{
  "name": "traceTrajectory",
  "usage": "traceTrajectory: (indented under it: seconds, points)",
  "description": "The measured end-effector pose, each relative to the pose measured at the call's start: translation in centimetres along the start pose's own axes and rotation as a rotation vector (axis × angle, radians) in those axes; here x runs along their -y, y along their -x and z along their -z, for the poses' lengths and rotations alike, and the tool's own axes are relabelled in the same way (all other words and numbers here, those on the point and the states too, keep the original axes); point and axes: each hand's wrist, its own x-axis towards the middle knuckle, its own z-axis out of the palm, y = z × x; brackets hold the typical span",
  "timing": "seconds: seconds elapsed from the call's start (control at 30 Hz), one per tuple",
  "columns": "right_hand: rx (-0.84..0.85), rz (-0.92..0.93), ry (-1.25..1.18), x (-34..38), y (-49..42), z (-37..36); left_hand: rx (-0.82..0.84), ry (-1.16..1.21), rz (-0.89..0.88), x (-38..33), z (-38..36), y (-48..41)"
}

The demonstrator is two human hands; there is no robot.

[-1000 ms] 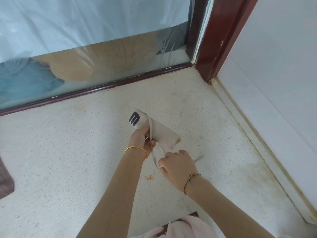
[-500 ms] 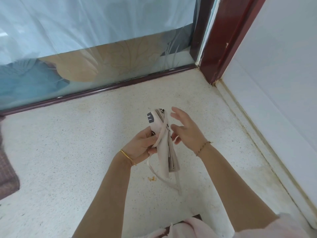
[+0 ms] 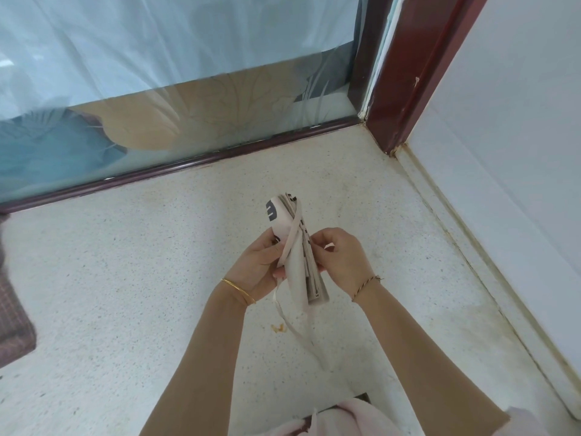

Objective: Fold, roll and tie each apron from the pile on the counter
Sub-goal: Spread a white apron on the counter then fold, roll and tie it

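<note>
Speckled pale counter [image 3: 132, 278] fills the lower view, bounded at the back by a glass pane [image 3: 157, 73] in a dark red frame [image 3: 405, 73] and at the right by a white wall [image 3: 518, 121]. Above the counter, a rolled beige apron [image 3: 298, 272] is held off the surface between both hands, its long axis pointing away from the person and its dark-printed end toward the pane. The left hand [image 3: 257, 269] is closed around the roll's left side, thumb laid over a strap [image 3: 290, 243] that crosses the roll diagonally. The right hand [image 3: 342, 262] is pressed to the roll's right side, fingers curled in and pinching at the layered edge. A loose strap tail [image 3: 301, 335] is seen hanging below the roll toward the counter, near a small orange stain [image 3: 278, 328]. A reddish cloth [image 3: 12, 322] lies at the counter's far left.
</note>
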Motion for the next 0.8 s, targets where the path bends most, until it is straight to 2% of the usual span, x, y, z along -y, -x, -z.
traceTrajectory:
  seconds: [0.13,0.3,0.53,0.7,0.8]
  points:
    - [-0.065,-0.035,-0.02,-0.3,0.1,-0.4,-0.062,0.043,-0.001,0.3,-0.6,-0.2]
    - [0.003,-0.204,-0.324,-0.1,0.1,-0.7,-0.068,0.022,-0.006,0.6,-0.3,-0.4]
    - [-0.082,-0.274,-0.372,-0.4,-0.3,-1.4,-0.035,-0.086,-0.016,0.3,-0.4,-0.6]
    - [-0.032,-0.328,-0.543,-0.2,-0.1,-1.7,-0.022,-0.078,-0.04,0.1,-0.7,-0.7]
    - [0.017,-0.489,-0.72,-0.5,-0.4,-2.2,-0.017,-0.065,-0.069,0.1,-1.0,-0.6]
